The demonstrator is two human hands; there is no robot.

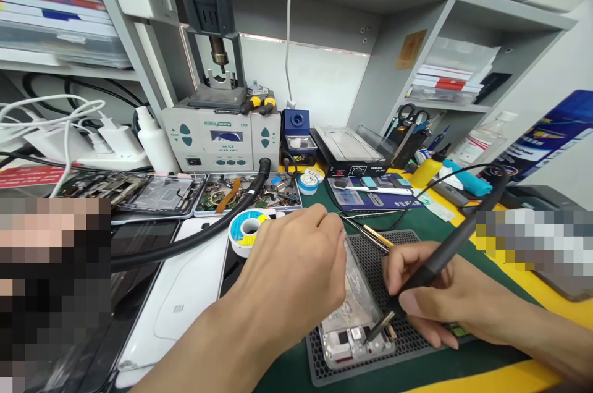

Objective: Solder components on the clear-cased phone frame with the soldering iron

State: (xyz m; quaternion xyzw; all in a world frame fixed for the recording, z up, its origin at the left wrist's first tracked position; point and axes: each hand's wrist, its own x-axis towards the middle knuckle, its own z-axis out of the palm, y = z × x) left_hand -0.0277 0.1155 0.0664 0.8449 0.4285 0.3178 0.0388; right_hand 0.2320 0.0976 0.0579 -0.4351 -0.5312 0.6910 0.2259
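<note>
My right hand (pixel 445 294) grips a black soldering iron (pixel 435 263), its metal tip slanting down to the lower part of an opened phone (pixel 356 294). Small silvery parts show there around the tip. The phone lies on a dark grey honeycomb mat (pixel 393 251). Over the phone's left edge is my left hand (pixel 301 257), closed, with its back toward me. Its fingertips are hidden, so I cannot make out what they hold. A solder wire spool (pixel 248 231) sits just behind my left wrist.
At left lie a white phone back (pixel 173 300) and a thick black hose (pixel 199 238). Trays of phone parts (pixel 252 192) stand before a hot air station (pixel 222 136). Metal tweezers (pixel 370 235) and a black iron cable (pixel 445 180) are behind my right hand.
</note>
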